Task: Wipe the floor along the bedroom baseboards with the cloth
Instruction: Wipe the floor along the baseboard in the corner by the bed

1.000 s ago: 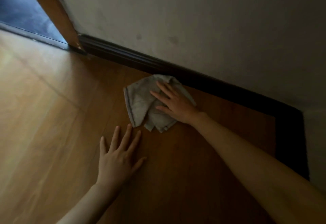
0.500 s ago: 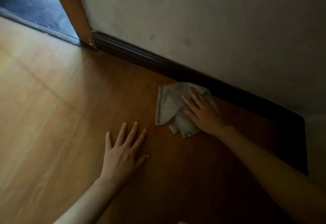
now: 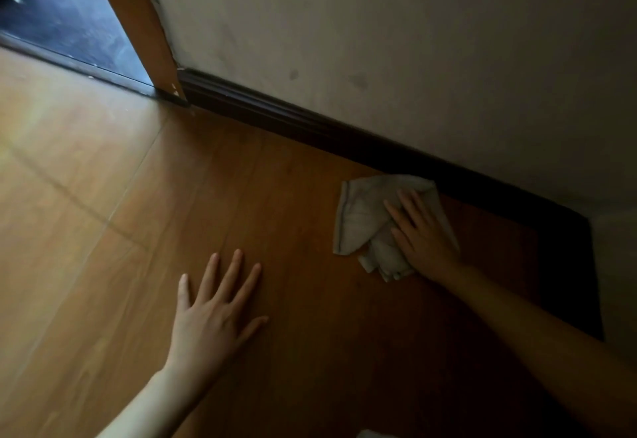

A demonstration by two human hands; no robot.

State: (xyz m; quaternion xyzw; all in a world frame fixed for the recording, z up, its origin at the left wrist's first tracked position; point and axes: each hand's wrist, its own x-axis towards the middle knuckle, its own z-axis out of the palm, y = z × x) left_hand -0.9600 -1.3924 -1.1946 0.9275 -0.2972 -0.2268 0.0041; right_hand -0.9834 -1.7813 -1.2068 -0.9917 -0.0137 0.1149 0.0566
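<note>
A crumpled pale grey cloth (image 3: 358,217) lies on the wooden floor (image 3: 241,175), its far edge touching the dark baseboard (image 3: 310,124). My right hand (image 3: 422,234) presses flat on the cloth's right half with straight, spread fingers. My left hand (image 3: 215,313) rests flat on the bare floor to the left of the cloth, fingers spread, holding nothing.
The baseboard runs along a plain wall (image 3: 413,41) and turns a dark corner (image 3: 586,265) at the right. At the upper left stands a wooden door frame (image 3: 138,17) with a dark threshold (image 3: 69,61) and a grey floor beyond.
My right hand has slid the cloth to the right along the baseboard, toward the corner. My left hand has stayed planted on the floor.
</note>
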